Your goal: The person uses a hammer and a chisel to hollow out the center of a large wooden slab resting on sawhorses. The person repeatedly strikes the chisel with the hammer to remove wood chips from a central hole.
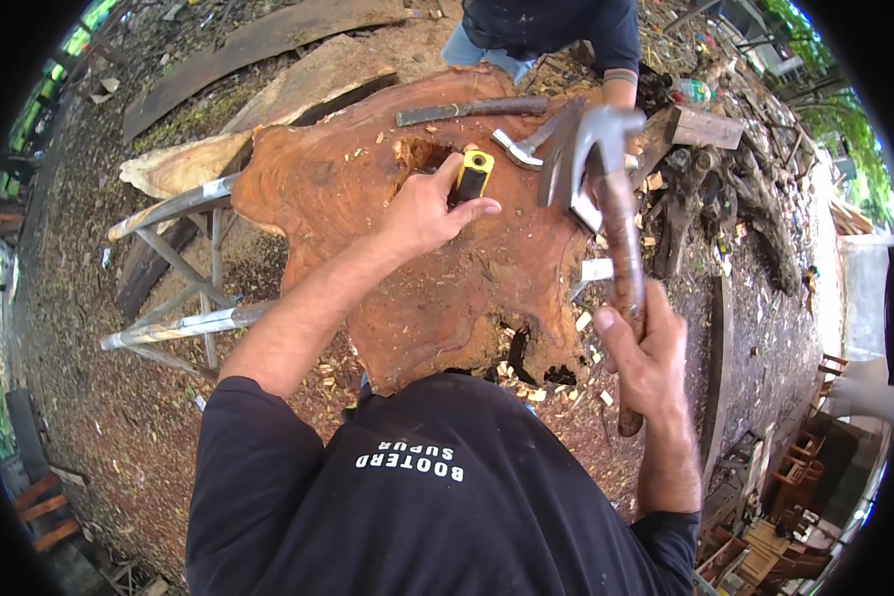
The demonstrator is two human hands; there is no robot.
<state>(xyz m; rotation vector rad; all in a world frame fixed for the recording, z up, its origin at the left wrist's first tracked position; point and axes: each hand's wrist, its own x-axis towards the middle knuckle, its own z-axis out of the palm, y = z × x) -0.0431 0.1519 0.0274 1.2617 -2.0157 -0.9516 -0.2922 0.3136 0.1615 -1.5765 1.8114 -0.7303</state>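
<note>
A thick reddish-brown wood slab (437, 278) with an irregular edge lies in front of me. My left hand (422, 212) is closed around a chisel (476, 175) with a yellow and black handle, held beside a rough hollow (422, 156) in the slab; its blade is hidden. My right hand (648, 350) grips the wooden handle of a claw hammer (624, 233). The hammer is raised at the slab's right side, its metal head slightly blurred. Farther back on the slab lie a long dark-handled flat tool (472, 109) and a second hammer (521, 147).
Metal trestle supports (184, 263) stick out at the left. A person (556, 25) in dark clothing stands at the far side, one arm reaching down. Wood chips litter the slab and ground. Gnarled roots (700, 189) and a wood block (705, 129) lie right; long planks (258, 55) lie behind.
</note>
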